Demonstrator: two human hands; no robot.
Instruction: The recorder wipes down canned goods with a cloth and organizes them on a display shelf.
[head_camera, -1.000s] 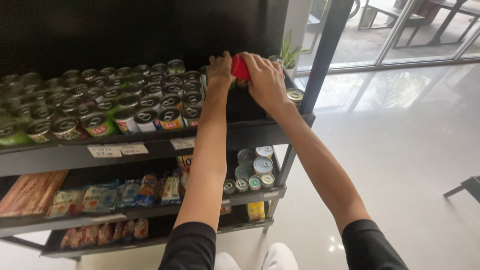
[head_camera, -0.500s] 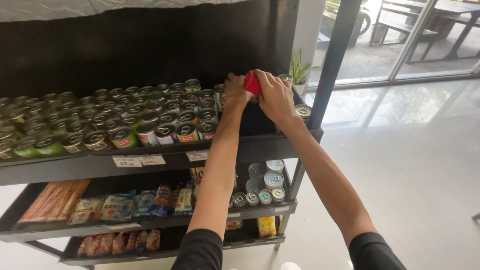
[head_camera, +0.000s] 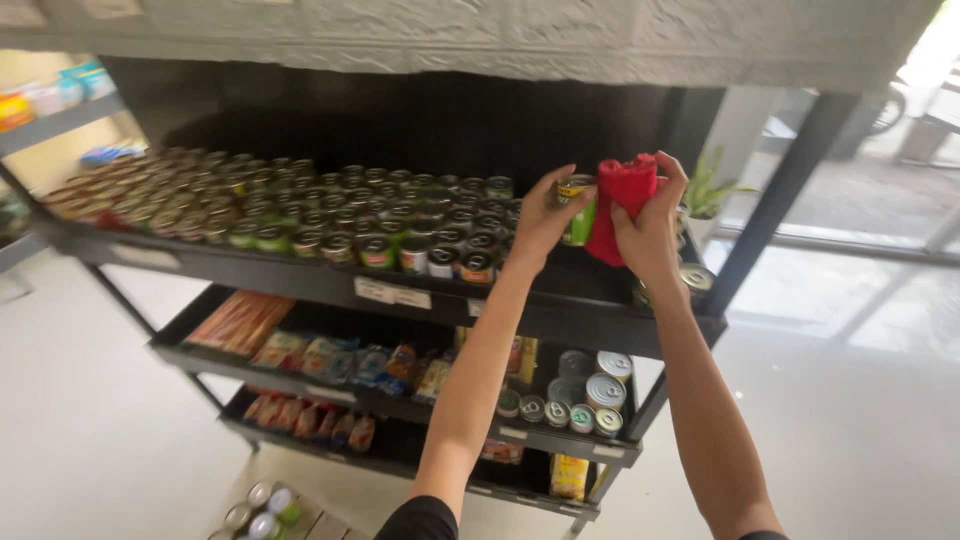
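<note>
Shelf rack (head_camera: 560, 310): I see a black rack of three levels under and behind both hands; its top level runs off to the left of my left hand.
Floor (head_camera: 860, 400): pale and glossy, far below the hands, to the right of the right forearm.
Rows of cans (head_camera: 300, 215): packed lid-up on the top level, left of and below the left hand.
Snack packets (head_camera: 340, 360): lying on the middle level, well below the left hand.
Larger tins (head_camera: 600, 375): on the middle level, below and between my forearms.
Left hand (head_camera: 540, 220): fingers curled round a can, thumb on its near side.
Right hand (head_camera: 650, 225): fingers closed on a red cloth, pressing it to the can.
Red cloth (head_camera: 622, 200): bunched, between my hands, touching the can's right side.
Can (head_camera: 577, 212): green and yellow, upright, lifted above the top level, in my left hand.
</note>
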